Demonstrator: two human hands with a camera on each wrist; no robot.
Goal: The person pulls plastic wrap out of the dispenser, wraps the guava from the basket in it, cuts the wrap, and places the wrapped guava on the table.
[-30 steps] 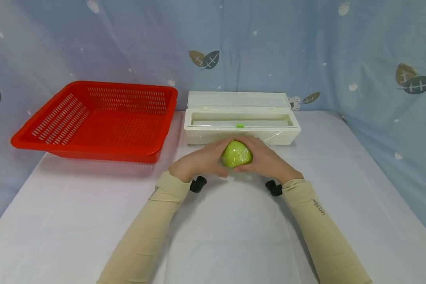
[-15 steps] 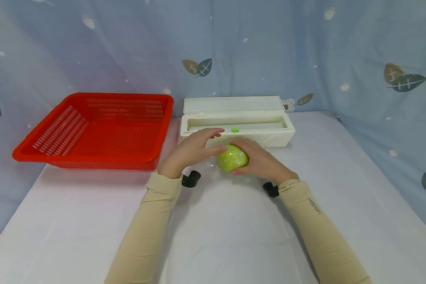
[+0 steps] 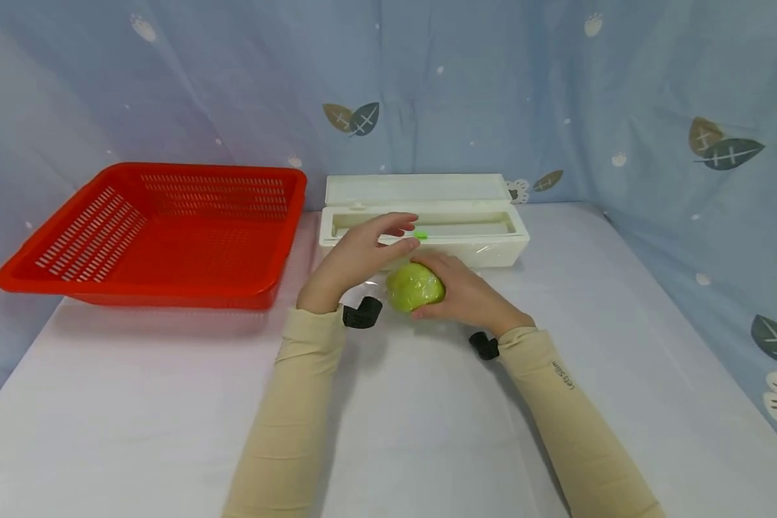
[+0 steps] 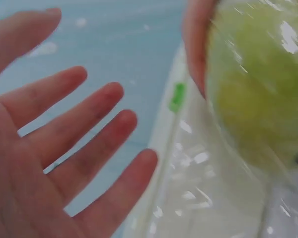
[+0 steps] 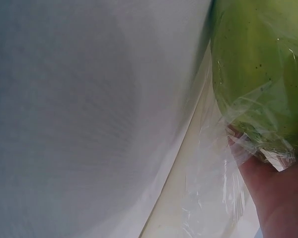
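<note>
Left hand [image 3: 357,256] splayed, right hand [image 3: 467,293] gripping 1 fruit [image 3: 411,288].

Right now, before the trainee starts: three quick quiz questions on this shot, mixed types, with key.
1. The right grip holds: A) nothing; B) the wrapped green fruit; C) a knife.
2. True or false: the left grip is spread open, holding nothing.
3. What colour is the basket left of the open white box?

Key: 1 B; 2 true, as the left wrist view shows; 3 red.
</note>
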